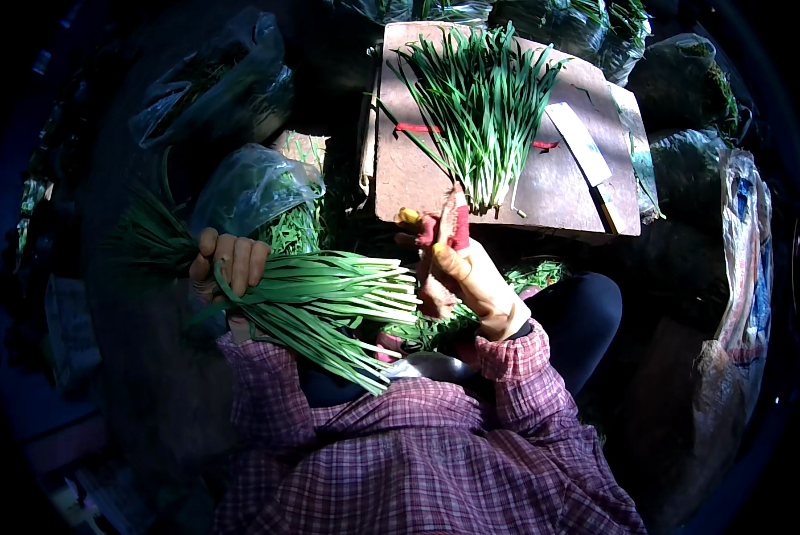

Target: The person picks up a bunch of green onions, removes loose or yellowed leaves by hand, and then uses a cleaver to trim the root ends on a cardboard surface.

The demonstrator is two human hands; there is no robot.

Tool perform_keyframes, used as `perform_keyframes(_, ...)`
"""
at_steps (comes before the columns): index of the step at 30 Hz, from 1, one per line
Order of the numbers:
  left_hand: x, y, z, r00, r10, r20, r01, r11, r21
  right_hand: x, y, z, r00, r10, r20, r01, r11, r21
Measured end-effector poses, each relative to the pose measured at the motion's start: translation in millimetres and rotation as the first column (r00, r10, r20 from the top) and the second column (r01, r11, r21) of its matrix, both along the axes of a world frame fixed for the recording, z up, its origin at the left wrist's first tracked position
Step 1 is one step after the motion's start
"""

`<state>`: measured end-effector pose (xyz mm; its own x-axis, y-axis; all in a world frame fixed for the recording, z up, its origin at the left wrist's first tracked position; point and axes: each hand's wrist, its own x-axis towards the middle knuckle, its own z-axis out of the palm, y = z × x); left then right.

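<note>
My left hand (230,263) is closed around a bunch of garlic chives (328,285), its pale cut ends pointing right and its dark leaf tips trailing off to the left. To the right of those ends is my right hand (475,281), fingers bent, with yellow and red wraps on some of them. A ragged pinkish-brown strip (437,296) hangs at its fingers; its material is unclear. Beyond, a second pile of chives (484,111) lies fanned on a brown board (409,187), stems toward me, across a red tie (418,128). A cleaver (580,147) rests right of that pile.
Clear plastic bags of greens (257,192) stand at the left and along the back. More bags (685,169) and a tall woven sack (740,259) stand at the right. Loose green trimmings (435,330) lie between my knees, below the board's near edge.
</note>
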<state>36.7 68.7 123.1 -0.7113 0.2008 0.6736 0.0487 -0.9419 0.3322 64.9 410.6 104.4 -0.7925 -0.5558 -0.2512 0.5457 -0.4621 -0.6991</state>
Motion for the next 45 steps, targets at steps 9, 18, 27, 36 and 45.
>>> perform_keyframes(9, -3, 5, -10, 0.999, -0.049, -0.001, 0.049, 0.998, 0.040, 9, 3, 9, 0.993, 0.080, 0.081, -0.100, 0.952, 0.290)
perform_keyframes(18, -7, -1, -14, 0.994, 0.037, 0.106, -0.050, 0.991, 0.123, 0, -28, 43, 0.966, 0.247, -0.079, -0.223, 0.947, 0.231)
perform_keyframes(27, 1, -37, -30, 0.845, 0.222, 0.486, -0.217, 0.974, -0.066, 8, -11, 33, 0.915, -0.123, -0.385, 0.279, 0.881, 0.382)
perform_keyframes(36, -4, -1, 1, 0.280, 0.580, 0.765, -0.460, 0.781, -0.424, 1, 1, 12, 0.871, -0.392, -0.297, 0.489, 0.757, 0.433)
perform_keyframes(45, -9, 18, -1, 0.085, 0.696, 0.713, -0.448, 0.666, -0.597, 7, -23, 22, 0.526, 0.542, -0.655, 0.599, 0.311, 0.738)
